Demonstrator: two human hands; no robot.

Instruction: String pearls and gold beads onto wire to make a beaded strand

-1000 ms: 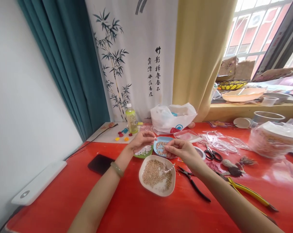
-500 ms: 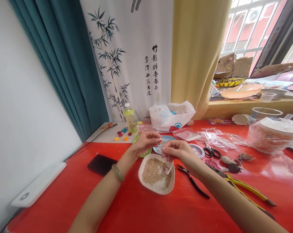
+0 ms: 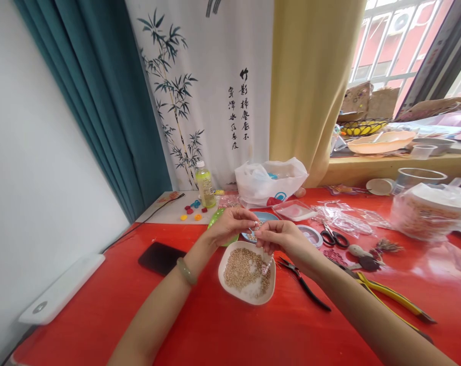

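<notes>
My left hand is pinched at thumb and forefinger, with a small pale bead at the fingertips. Facing it, a few centimetres apart, my right hand pinches a thread whose beaded strand of pinkish-white beads dangles below the fingers. Both hands are above the far edge of a white bowl, which holds many small golden beads. Behind the hands a blue plate with more beads and a green plate are partly covered. The thread itself is too fine to follow.
Black-handled pliers lie right of the bowl, yellow-handled pliers farther right. Scissors and clear plastic packets are behind them. A black phone lies at left. A bottle and a white plastic bag stand at the back.
My hands have shifted very slightly and stay close together. The beaded strand below my right hand has swung a little and shows more plainly over the bowl.
</notes>
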